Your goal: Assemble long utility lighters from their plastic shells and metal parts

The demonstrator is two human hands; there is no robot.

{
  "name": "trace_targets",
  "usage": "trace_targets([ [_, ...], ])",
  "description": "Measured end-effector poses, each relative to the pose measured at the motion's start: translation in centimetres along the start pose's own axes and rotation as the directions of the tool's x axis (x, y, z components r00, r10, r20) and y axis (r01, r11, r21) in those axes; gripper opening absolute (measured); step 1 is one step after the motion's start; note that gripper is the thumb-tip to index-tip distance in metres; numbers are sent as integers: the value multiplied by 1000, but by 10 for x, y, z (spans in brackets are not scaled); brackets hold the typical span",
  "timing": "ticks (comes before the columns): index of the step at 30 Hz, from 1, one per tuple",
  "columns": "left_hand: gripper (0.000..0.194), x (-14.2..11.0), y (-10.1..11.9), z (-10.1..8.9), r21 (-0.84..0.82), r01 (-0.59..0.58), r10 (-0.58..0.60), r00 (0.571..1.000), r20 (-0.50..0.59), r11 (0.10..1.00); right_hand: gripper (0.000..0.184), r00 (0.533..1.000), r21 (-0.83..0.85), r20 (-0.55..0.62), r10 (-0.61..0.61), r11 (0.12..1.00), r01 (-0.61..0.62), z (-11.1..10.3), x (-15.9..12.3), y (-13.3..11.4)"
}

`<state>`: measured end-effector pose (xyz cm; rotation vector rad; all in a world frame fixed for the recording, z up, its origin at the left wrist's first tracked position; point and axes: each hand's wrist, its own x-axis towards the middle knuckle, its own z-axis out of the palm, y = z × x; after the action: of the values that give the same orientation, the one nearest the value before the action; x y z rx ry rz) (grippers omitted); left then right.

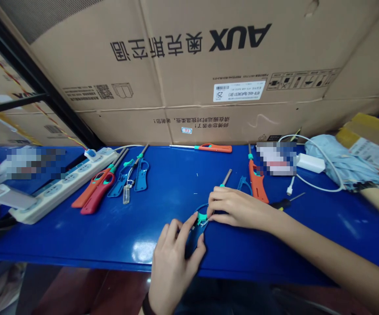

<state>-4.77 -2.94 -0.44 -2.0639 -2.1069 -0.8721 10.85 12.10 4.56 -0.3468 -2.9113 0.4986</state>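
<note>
A blue lighter body half [193, 241] lies near the front of the table, with its inside facing up and a green trigger [202, 218] in it. My left hand [176, 253] grips this body half between thumb and fingers. My right hand [233, 208] is closed in a pinch beside the trigger, at what looks like a thin wire; its fingertips partly hide it. A metal lighter tube [227, 177] sticks out beyond my right hand. Just past that hand lie another blue shell piece [242, 183] and an orange lighter [257, 181].
Orange and red lighters [99, 192] lie at left, beside an opened blue lighter [121, 181] and a white power strip [67, 183]. Another orange lighter [215, 148] lies at the back by a cardboard box [182, 87]. A screwdriver [283, 204] and white cable [335, 173] are at right.
</note>
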Motion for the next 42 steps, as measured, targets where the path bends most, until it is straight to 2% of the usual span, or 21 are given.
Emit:
trace_targets([
  [6,40,-1,1,1,-19,34,-34,999,-9,999,16,1000,64,18,7,998,-9,2,-1,-8],
  [10,39,0,1,0,-24,32,-32,999,-13,999,16,995,159,-89,46,987,-31,-8,-6,-4],
  [12,39,1,2,-1,-19,13,-14,1000,-4,1000,17,972,161,-206,113,984,-80,-18,-12,2],
  [16,36,3,3,-3,1,-36,36,999,-6,999,16,892,127,-411,191,980,-151,-38,-27,15],
  [20,33,3,2,-2,11,-62,62,998,-30,998,12,846,89,-485,223,975,-206,-49,-42,22],
  [23,32,3,1,-1,-3,-57,57,997,-53,998,11,822,80,-513,247,967,-241,-48,-48,21],
  [25,31,3,1,0,-9,-45,44,996,-71,999,11,837,93,-488,249,968,-234,-41,-48,16],
  [26,31,3,1,1,-12,-40,39,996,-80,999,11,860,101,-454,235,972,-213,-35,-46,12],
  [29,31,1,0,1,-23,-45,43,995,-94,999,10,963,72,-241,124,991,-109,-16,-36,-3],
  [31,31,0,1,1,-25,-41,39,995,-94,999,13,986,34,-147,84,996,-80,-5,-26,-13],
  [33,29,-2,1,1,-36,-13,10,996,-91,999,15,994,3,-90,64,998,-64,1,-18,-20],
  [37,18,-4,2,2,-66,53,-58,995,-79,996,11,997,24,-53,48,999,-47,2,-6,-26],
  [42,22,2,2,0,-69,47,-50,998,-49,997,7,994,124,-87,71,991,-60,-3,-6,-25],
])
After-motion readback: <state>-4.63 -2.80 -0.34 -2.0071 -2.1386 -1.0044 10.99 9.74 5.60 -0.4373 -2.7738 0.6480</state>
